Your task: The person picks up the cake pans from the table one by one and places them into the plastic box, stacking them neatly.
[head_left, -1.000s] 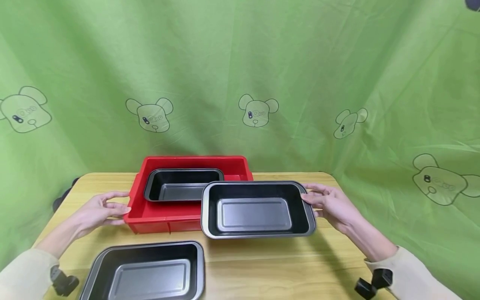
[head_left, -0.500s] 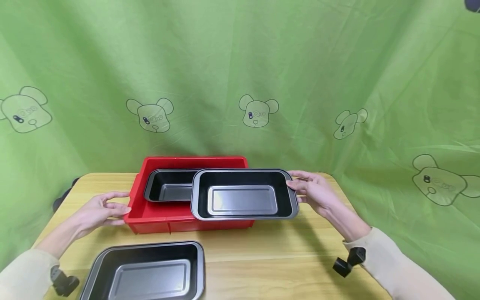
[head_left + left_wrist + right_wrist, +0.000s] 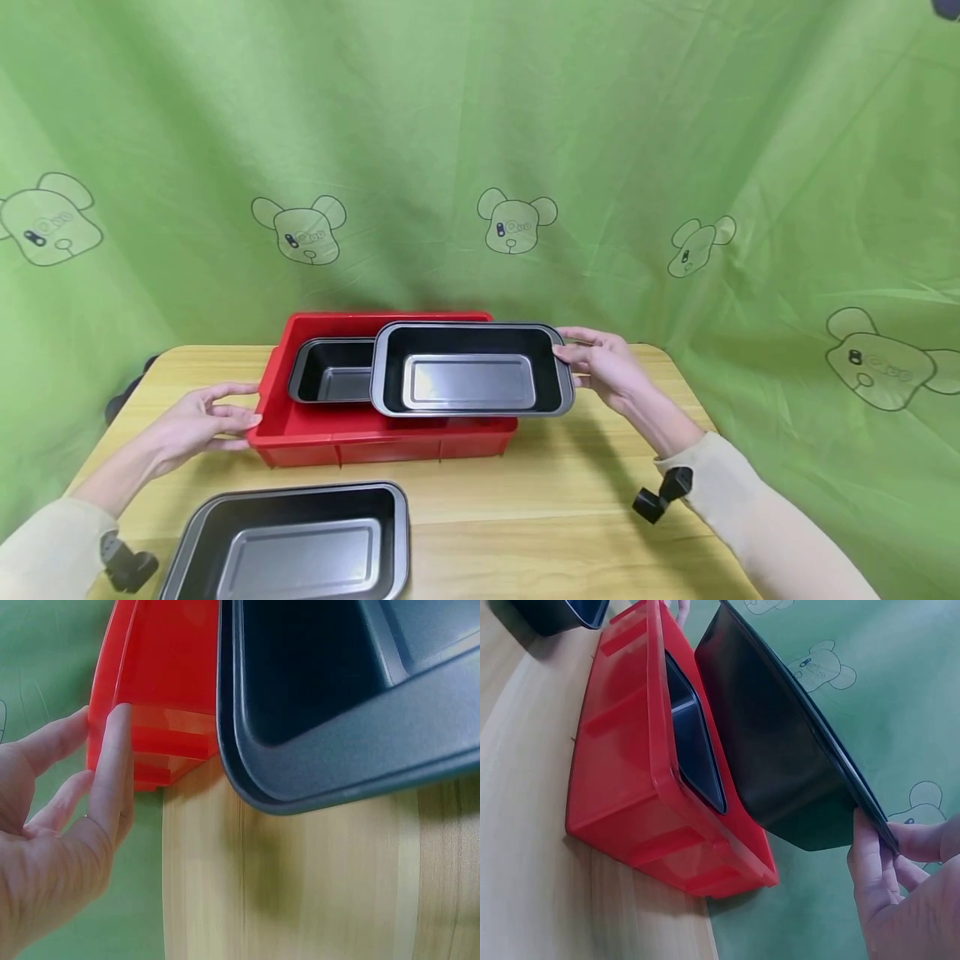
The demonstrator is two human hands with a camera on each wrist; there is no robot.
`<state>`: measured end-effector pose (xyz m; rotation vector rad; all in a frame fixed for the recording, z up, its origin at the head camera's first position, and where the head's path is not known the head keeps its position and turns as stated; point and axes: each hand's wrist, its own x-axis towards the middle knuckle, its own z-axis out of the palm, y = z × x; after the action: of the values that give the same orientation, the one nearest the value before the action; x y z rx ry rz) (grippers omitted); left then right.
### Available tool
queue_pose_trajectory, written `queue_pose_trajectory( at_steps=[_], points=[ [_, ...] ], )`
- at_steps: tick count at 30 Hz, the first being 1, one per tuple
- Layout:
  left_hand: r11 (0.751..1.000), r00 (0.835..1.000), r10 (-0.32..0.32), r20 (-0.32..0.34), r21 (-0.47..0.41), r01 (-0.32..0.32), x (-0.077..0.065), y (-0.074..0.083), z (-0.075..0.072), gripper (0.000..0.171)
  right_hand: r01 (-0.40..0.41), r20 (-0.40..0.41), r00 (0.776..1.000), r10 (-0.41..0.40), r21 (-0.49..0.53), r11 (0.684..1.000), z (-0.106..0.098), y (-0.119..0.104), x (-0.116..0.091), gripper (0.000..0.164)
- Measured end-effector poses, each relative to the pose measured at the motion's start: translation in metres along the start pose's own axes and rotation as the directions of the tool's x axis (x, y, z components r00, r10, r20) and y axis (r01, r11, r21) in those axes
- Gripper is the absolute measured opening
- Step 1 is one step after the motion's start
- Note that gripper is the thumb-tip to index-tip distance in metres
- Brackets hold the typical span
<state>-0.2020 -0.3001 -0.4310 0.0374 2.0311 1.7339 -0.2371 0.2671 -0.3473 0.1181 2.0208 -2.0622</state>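
Observation:
My right hand (image 3: 611, 367) pinches the right rim of a dark rectangular loaf pan (image 3: 471, 382), thumb over the rim and fingers beneath. In the right wrist view this held loaf pan (image 3: 772, 742) is raised and tilted over the red plastic bin (image 3: 386, 450). My left hand (image 3: 210, 419) holds the bin's left edge, with fingers on both sides of the rim (image 3: 112, 667) in the left wrist view. Inside the bin sits a second loaf pan (image 3: 341, 367), its right part hidden behind the held one.
A third loaf pan (image 3: 300, 554) lies on the wooden table (image 3: 525, 533) in front of the bin, cut off by the lower frame edge. A green curtain (image 3: 420, 150) with mouse-head prints hangs right behind the table.
My right hand has carried the held loaf pan up, leftward and back over the bin. My left hand, the bin and the other two pans have stayed put.

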Motion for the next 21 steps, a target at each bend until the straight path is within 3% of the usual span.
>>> queue_pose_trajectory(
  at_steps=[11,21],
  points=[
    [1.000,1.000,-0.007,-0.002,0.003,0.007,0.000,0.000,0.000,0.085,-0.016,-0.026,1.000,0.016,-0.009,1.000,0.018,0.004,0.030,0.051],
    [1.000,1.000,-0.007,-0.003,0.003,0.007,0.001,-0.001,0.000,0.084,-0.022,-0.031,0.999,0.023,0.008,1.000,0.041,0.008,0.053,0.054]
  ],
)
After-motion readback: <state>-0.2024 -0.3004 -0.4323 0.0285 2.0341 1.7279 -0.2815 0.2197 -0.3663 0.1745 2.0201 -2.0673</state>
